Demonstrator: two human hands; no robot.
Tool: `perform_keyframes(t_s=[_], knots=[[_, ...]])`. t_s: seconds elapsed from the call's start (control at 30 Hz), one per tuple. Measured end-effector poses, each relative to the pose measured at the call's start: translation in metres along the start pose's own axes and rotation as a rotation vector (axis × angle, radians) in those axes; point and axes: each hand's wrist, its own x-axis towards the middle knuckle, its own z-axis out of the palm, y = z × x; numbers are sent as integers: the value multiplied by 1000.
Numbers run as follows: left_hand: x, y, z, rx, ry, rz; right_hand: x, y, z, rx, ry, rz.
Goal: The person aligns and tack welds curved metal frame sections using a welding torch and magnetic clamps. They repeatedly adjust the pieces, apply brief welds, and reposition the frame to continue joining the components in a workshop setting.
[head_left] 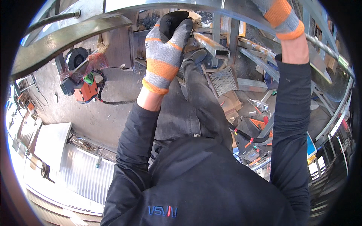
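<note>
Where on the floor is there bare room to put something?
The floor between the orange machine, white panel and left sleeve looks mostly bare. Right of the legs it is crowded: metal mesh, cardboard, tools, black cable.

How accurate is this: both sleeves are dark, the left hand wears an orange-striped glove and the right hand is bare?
The right hand is not bare: the head view shows it gloved too. The dark sleeves and gloved left hand are correct.
</note>
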Motion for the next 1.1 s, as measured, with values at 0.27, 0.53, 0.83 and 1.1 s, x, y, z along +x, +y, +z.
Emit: perform_keyframes(t_s=[0.27,0.53,0.83,1.1], knots=[[16,24,12,-92,-4,-238,11,25,3,207,19,-50],[36,43,-8,168,-157,-204,5,33,4,405,113,-75],[53,63,-39,349,-433,74,9,18,-10,183,174,267],[50,88,-45,-503,-248,-904,12,17,-18,-341,138,-111]])
